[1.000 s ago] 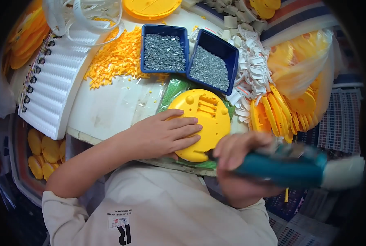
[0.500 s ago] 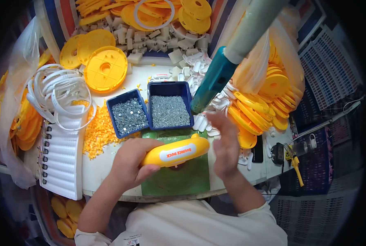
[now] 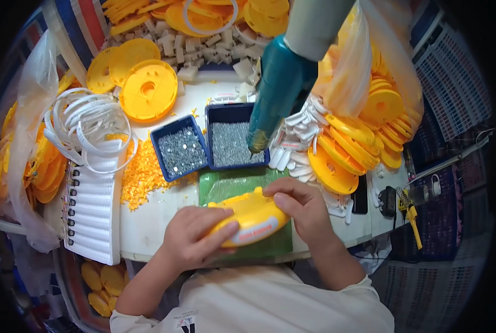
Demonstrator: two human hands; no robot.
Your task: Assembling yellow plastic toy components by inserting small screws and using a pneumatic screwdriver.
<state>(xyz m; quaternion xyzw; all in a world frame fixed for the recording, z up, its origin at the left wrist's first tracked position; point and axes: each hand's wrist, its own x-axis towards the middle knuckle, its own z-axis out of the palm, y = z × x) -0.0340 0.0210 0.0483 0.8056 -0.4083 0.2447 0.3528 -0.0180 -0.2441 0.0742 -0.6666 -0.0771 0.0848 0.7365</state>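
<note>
A rounded yellow plastic toy housing (image 3: 247,211) with a white label on its side is held between my two hands, tilted over the green mat (image 3: 278,247). My left hand (image 3: 195,233) grips its left end, fingers on top and along the labelled side. The thumb and fingers of my right hand (image 3: 304,208) pinch its right end. Above hangs a teal electric screwdriver (image 3: 284,75), its tip over the screws in the larger blue tray (image 3: 231,112). Left of that stands a smaller blue tray (image 3: 189,173) with silvery metal pieces.
Small yellow parts (image 3: 139,180) lie beside a white ridged rack (image 3: 95,213) and white rings (image 3: 87,119). Yellow discs (image 3: 149,91) are stacked behind. More yellow shells (image 3: 336,161), white pieces (image 3: 298,136) and a yellow-handled tool (image 3: 414,225) sit at right.
My right hand has come in from the right and taken hold of the housing's right end. The housing has tipped and moved lower. The screwdriver appears more upright, over the larger tray.
</note>
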